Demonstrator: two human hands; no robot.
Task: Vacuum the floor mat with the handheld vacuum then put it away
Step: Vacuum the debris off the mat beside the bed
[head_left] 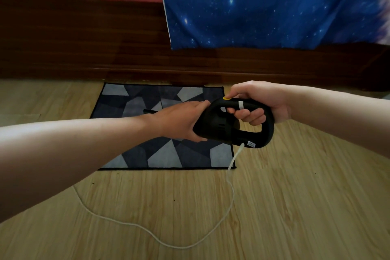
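The handheld vacuum (221,124) is held above the right edge of the floor mat (168,154). Its loop handle is gripped by the right hand (259,101), with the fingers (247,115) curled through it and the thumb laid on the yellow button (226,97). The body is clasped by the left hand (179,120). The mat is laid on the floor (295,207) against the wooden bed base (84,38). A white cord (230,196) is trailed from the vacuum across the floor.

Starry sheet (263,6) (blue) over wooden bed frame (84,48)
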